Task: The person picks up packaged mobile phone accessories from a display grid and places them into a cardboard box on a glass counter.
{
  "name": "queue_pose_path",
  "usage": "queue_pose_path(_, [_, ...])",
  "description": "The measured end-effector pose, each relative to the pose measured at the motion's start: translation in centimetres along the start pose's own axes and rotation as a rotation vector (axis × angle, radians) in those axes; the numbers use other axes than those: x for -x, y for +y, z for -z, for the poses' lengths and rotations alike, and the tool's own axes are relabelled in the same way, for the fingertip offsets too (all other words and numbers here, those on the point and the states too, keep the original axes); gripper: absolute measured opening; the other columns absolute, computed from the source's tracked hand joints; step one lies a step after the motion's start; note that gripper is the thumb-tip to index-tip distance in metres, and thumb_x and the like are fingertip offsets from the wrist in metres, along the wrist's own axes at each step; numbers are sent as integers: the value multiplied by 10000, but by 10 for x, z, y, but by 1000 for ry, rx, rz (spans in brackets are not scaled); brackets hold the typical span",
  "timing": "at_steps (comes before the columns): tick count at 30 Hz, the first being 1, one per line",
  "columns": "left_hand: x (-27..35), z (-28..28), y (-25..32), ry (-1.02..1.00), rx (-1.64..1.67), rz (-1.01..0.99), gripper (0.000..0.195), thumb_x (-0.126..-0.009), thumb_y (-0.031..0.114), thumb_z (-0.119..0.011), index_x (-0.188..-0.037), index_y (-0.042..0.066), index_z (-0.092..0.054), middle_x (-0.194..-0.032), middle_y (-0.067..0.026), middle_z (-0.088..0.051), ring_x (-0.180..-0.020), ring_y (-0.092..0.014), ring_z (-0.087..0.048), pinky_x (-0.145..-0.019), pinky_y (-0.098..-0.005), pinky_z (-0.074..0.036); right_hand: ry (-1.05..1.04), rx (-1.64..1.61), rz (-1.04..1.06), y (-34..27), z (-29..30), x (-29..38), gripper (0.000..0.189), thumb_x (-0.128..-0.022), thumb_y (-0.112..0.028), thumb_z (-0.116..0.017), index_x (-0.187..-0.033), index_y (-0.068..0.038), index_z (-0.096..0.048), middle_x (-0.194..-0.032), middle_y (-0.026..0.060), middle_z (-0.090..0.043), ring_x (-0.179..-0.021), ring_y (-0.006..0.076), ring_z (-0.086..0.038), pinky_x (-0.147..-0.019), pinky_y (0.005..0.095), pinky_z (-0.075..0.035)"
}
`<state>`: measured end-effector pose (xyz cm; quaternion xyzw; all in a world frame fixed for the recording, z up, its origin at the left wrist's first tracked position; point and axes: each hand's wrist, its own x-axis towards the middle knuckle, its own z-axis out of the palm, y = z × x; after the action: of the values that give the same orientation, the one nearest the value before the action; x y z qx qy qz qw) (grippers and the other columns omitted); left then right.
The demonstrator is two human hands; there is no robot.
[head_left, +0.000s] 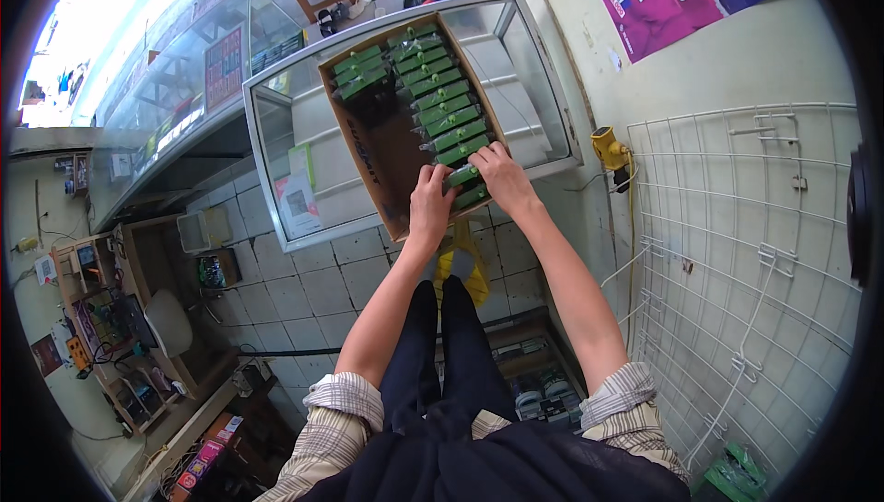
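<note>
A cardboard box (369, 163) lies open on top of a glass display case. Along its right side runs a row of green packs (445, 107) in clear plastic wrapping, with a few more at the far left corner. Near the box's close end, my left hand (429, 205) grips the left end of one green pack (463, 175). The fingers of my right hand (505, 176) are on that same pack's right end. One more green pack (472, 197) sits just on the near side of it. Bare brown cardboard shows in the left part of the box.
The glass display case (331, 239) has a metal frame. A second glass case (186, 108) stands to the left. White wire grid (732, 205) covers the right wall, beside a yellow socket adapter (609, 150). A yellow stool (476, 288) is under my feet.
</note>
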<state>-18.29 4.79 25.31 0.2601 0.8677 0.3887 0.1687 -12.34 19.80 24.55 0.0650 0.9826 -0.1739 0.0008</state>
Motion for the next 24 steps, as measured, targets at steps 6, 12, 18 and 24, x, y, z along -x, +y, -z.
queue_pose_path(6, [-10, -11, -2, 29, -97, 44, 272, -729, 22, -665, -976, 43, -554, -944, -142, -535, -828, -371, -593, -678, -446, -494, 305, 8, -73, -20, 9, 12, 250, -748, 10, -539, -990, -41, -569, -1000, 72, -555, -1018, 249, -511, -863, 310, -485])
queue_pose_path(12, [-7, -11, -12, 51, 25, 29, 308, -728, 13, -656, -1026, 38, -579, -1008, -169, -580, -842, -378, -598, -732, -437, -484, 173, -118, -122, -22, 10, 10, 265, -772, 10, -507, -1027, -20, -575, -1027, 94, -559, -1046, 241, -512, -884, 320, -477])
queue_pose_path(18, [23, 30, 16, 87, 124, -40, 444, -763, 53, -657, -1177, 56, -498, -1112, -149, -548, -1078, -335, -504, -903, -408, -411, 371, -270, -273, -45, 44, 51, 247, -816, 17, -504, -1052, 7, -578, -1092, 132, -562, -1054, 290, -526, -887, 362, -463])
queue_pose_path(24, [91, 82, 92, -159, 237, -295, 298, -776, -3, -624, -1064, 50, -568, -1100, -99, -556, -1049, -258, -530, -874, -363, -437, 497, -293, -486, -135, 125, 182, 227, -808, 18, -570, -1030, -21, -598, -1042, 134, -574, -990, 298, -559, -841, 377, -479])
